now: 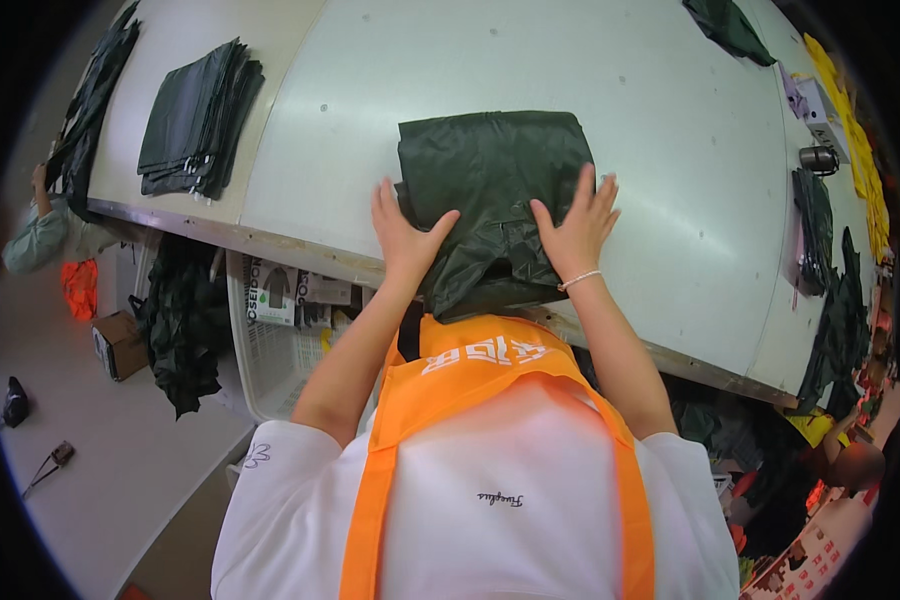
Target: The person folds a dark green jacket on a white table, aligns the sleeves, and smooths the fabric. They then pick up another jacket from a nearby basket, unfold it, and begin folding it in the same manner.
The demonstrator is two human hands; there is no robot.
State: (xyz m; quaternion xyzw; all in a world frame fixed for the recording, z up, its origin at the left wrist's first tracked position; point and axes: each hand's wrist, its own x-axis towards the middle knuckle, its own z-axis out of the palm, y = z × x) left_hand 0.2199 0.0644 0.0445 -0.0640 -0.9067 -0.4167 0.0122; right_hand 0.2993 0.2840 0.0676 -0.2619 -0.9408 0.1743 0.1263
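A folded garment (pixel 495 165) of shiny dark green fabric lies on the pale worktable (pixel 670 215) right in front of me. Its near part is creased and hangs over the table's front edge. At the garment's left side is my left hand (pixel 408 238), fingers spread and thumb resting on the fabric. My right hand (pixel 578 228) lies along the right side, also with fingers apart and the thumb on the cloth. Neither hand grips the garment.
To the left on the table sits a stack of folded dark green pieces (pixel 195 125). Below the edge stand a white plastic basket (pixel 262 370) and a cardboard box (pixel 120 345). A dark cup (pixel 818 160) is at the right. Another person's arm (pixel 40 200) shows far left.
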